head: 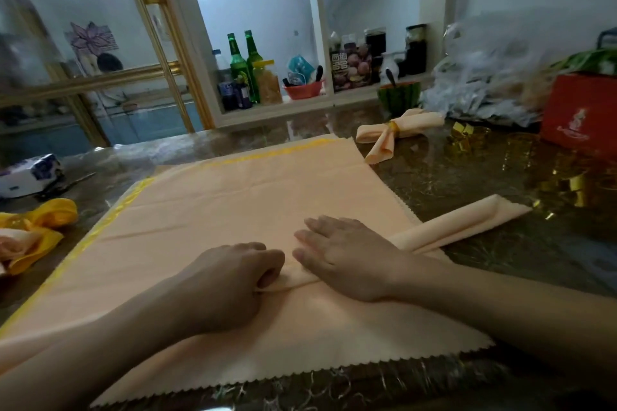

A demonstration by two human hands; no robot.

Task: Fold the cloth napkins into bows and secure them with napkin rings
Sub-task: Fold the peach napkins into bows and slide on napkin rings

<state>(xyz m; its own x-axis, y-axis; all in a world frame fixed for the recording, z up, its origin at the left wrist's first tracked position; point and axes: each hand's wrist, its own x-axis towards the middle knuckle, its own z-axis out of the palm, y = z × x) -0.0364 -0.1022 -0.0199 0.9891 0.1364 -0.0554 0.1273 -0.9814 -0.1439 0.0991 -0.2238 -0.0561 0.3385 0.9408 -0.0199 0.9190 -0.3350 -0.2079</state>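
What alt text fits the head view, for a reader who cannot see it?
A person's left hand grips a peach cloth napkin folded into a long strip while the flat right hand presses it onto flat peach napkins. A finished napkin bow in a gold ring and loose gold napkin rings lie beyond at right.

Bare left forearm [100,344], bare right forearm [500,304], left grip [230,280] and right grip [347,257] both bare
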